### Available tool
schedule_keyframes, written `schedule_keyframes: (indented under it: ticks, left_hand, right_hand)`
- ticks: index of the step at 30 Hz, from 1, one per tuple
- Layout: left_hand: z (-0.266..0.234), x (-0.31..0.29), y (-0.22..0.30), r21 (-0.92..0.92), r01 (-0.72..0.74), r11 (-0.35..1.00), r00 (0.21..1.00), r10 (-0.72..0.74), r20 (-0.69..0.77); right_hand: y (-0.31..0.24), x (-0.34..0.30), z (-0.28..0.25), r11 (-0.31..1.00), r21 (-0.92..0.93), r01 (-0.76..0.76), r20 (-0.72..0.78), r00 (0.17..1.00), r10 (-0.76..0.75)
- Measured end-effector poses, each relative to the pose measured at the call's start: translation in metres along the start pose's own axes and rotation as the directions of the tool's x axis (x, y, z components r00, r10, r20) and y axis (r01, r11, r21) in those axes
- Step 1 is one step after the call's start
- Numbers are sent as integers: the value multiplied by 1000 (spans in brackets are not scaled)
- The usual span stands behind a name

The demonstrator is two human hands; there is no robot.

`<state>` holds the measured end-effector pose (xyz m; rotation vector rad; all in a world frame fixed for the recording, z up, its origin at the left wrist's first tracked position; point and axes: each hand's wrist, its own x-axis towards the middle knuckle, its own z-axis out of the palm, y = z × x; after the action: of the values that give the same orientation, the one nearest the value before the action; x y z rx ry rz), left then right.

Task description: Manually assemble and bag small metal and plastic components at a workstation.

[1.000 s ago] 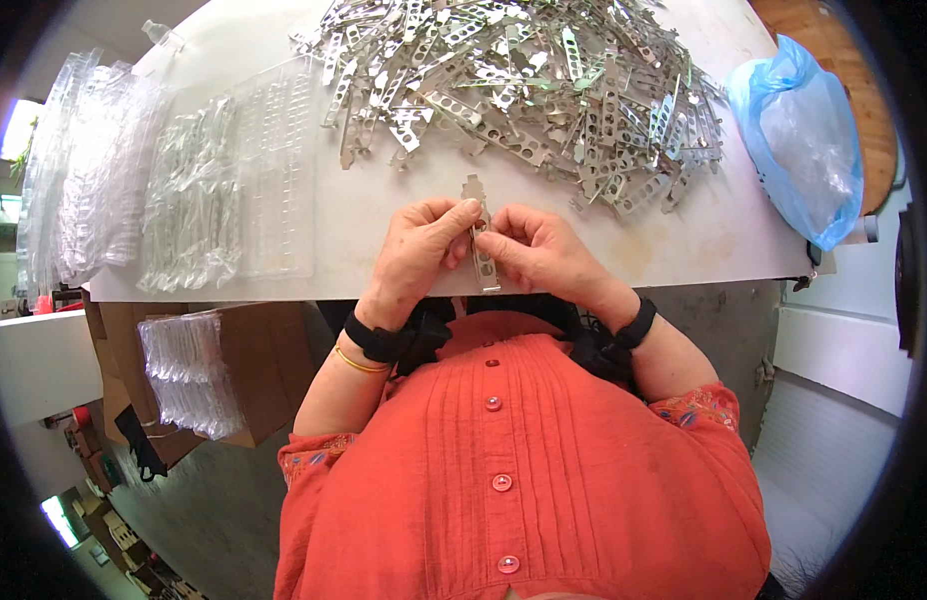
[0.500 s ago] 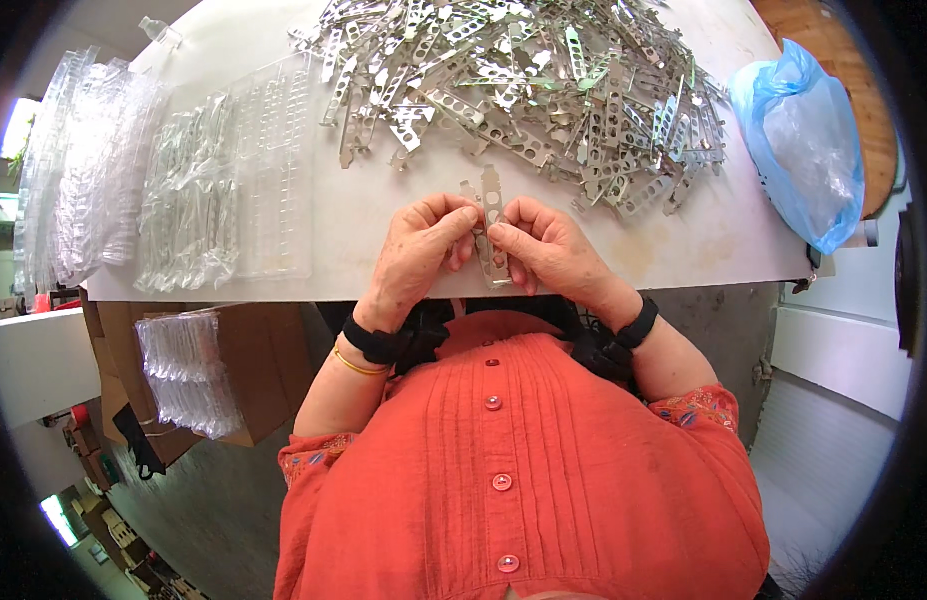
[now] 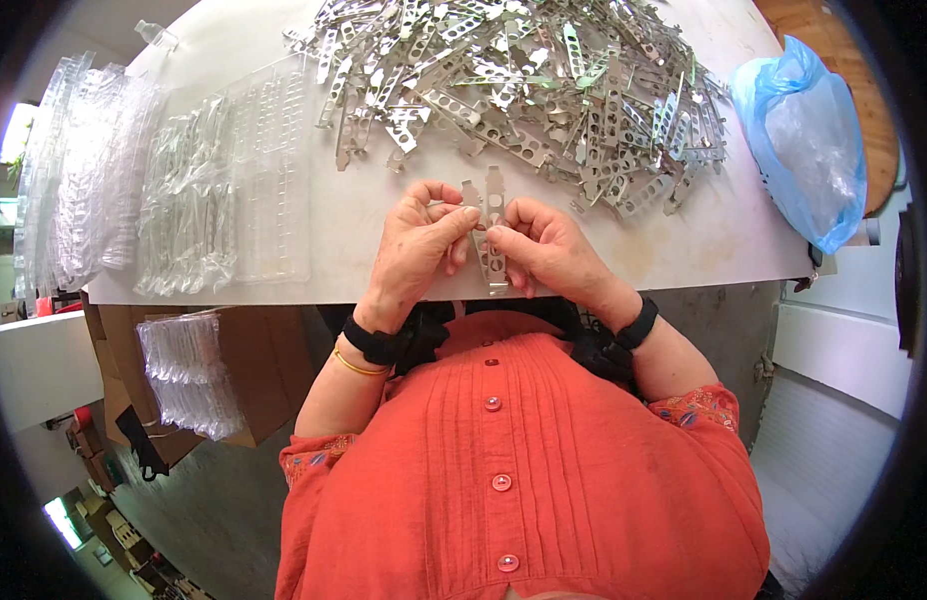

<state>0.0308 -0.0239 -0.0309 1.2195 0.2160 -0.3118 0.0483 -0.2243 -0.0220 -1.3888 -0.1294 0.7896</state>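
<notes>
Close to the table's front edge, my left hand (image 3: 412,240) pinches a thin metal slot bracket (image 3: 471,191) between thumb and fingers. A second metal bracket (image 3: 496,184), a flat strip with a row of round holes, is gripped by my right hand (image 3: 546,246). The two brackets stand side by side, their upper ends apart and their lower parts close together or overlapping. Fingers cover their middles, so I cannot tell whether they touch there. Just beyond my hands lies a large heap of similar brackets (image 3: 524,95).
Clear plastic trays (image 3: 274,170) and bundles of wrapped brackets (image 3: 189,190) lie on the white table (image 3: 374,270) at left. A blue plastic bag (image 3: 809,150) sits at the right edge. Below left, a cardboard box (image 3: 269,370) has another wrapped bundle (image 3: 189,375) on it.
The upper ends of the two brackets stand slightly farther apart, and the right one is more upright. Both hands stay in nearly the same place, keeping their grip.
</notes>
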Motion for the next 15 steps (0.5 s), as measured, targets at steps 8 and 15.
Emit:
schedule_keyframes:
  ticks: [8, 15]
  left_hand:
    - [9, -2, 5, 103, -12, 995, 999, 8, 38]
    - [3, -6, 0, 139, 72, 988, 996, -77, 34]
  right_hand:
    - [8, 2, -2, 999, 23, 48, -28, 998, -47]
    - [13, 4, -3, 995, 70, 70, -58, 996, -66]
